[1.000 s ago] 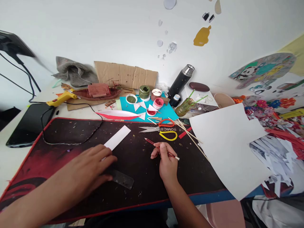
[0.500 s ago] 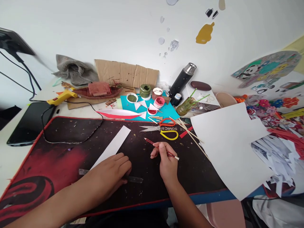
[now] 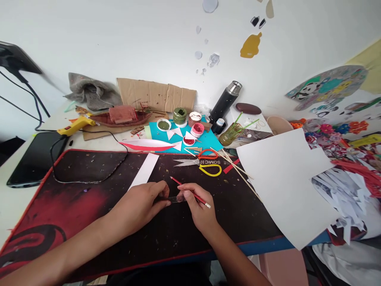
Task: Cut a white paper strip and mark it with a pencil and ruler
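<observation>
My left hand [image 3: 145, 200] is closed on a clear plastic ruler [image 3: 176, 199], whose far end reaches my right hand [image 3: 198, 204]. Between the fingers of that right hand lies a red pencil [image 3: 195, 195], its tip pointing up and left. Right thumb and fingers also touch or nearly touch the ruler's end. A white paper strip [image 3: 145, 171] slants across the dark desk mat [image 3: 113, 234], partly covered by my left hand. Beyond my hands rest scissors [image 3: 202, 162] with one orange and one yellow handle, blades apart.
A red-and-white paper boat shape [image 3: 149, 145] lies before paint pots [image 3: 180, 116] on a blue sheet. Behind stand a model boat [image 3: 122, 116], a yellow glue gun [image 3: 76, 124] and a black flask [image 3: 224, 103]. A large white sheet [image 3: 285, 186] covers the right, near thin sticks [image 3: 238, 169].
My left hand has lifted the ruler off the mat and moved it right. My right hand, still with the pencil, has come left to the ruler's end. The view has shifted slightly.
</observation>
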Demonstrator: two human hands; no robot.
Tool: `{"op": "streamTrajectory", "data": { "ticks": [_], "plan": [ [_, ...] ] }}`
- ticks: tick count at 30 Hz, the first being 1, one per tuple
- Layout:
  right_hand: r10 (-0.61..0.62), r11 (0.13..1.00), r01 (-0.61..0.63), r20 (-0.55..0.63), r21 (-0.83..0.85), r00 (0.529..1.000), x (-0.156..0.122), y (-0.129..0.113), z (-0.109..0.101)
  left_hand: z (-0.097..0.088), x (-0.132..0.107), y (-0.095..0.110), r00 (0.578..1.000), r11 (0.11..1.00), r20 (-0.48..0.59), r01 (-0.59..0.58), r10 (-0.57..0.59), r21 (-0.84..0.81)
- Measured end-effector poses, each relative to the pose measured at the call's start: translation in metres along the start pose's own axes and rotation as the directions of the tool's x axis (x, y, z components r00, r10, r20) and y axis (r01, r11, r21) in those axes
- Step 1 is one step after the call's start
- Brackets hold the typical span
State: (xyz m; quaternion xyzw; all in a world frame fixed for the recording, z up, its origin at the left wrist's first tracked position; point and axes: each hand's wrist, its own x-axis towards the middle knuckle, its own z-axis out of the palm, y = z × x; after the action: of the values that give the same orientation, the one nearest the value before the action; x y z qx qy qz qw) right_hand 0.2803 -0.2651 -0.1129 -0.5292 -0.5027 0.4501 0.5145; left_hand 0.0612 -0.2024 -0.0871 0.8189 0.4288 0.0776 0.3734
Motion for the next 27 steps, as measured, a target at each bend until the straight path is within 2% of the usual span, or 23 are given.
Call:
{"op": "streamTrajectory", "data": {
  "ticks": [5,7,9,11,14,17,19,23,27],
  "plan": [
    [-0.039,0.997,0.041,0.018,-0.066,0.999,-0.001,-0.002,0.0,-0.001,-0.002,-0.004,0.999,0.999,-0.039,-0.026,0.024,-0.047],
    [-0.043,0.996,0.043,0.01,-0.072,0.999,-0.001,-0.003,-0.001,-0.005,-0.005,-0.007,0.992,0.996,-0.108,-0.067,0.06,-0.065],
    [-0.026,0.998,0.024,-0.029,-0.066,0.999,0.001,-0.004,-0.004,-0.011,-0.009,-0.014,0.969,0.99,-0.218,-0.13,0.116,-0.047],
    [0.008,0.999,-0.013,-0.098,-0.052,0.995,0.002,-0.005,-0.011,-0.019,-0.012,-0.029,0.942,0.985,-0.289,-0.172,0.173,0.029],
    [0.032,0.998,-0.044,-0.213,-0.05,0.976,0.003,-0.006,-0.028,-0.027,-0.018,-0.059,0.933,0.961,-0.279,-0.172,0.229,0.214],
    [0.041,0.996,-0.065,-0.322,-0.066,0.946,0.003,-0.003,-0.049,-0.026,-0.025,-0.087,0.923,0.91,-0.272,-0.155,0.273,0.385],
    [0.053,0.995,-0.084,-0.4,-0.062,0.915,0.002,0.0,-0.063,-0.021,-0.029,-0.096,0.917,0.881,-0.268,-0.154,0.297,0.448],
    [0.093,0.996,-0.084,-0.514,0.041,0.852,0.002,0.008,-0.077,-0.006,-0.034,-0.091,0.885,0.826,-0.286,-0.17,0.368,0.537],
    [0.135,0.986,-0.067,-0.5,0.153,0.855,0.002,0.011,-0.069,0.009,-0.039,-0.07,0.875,0.835,-0.314,-0.164,0.369,0.526]
  ]
}}
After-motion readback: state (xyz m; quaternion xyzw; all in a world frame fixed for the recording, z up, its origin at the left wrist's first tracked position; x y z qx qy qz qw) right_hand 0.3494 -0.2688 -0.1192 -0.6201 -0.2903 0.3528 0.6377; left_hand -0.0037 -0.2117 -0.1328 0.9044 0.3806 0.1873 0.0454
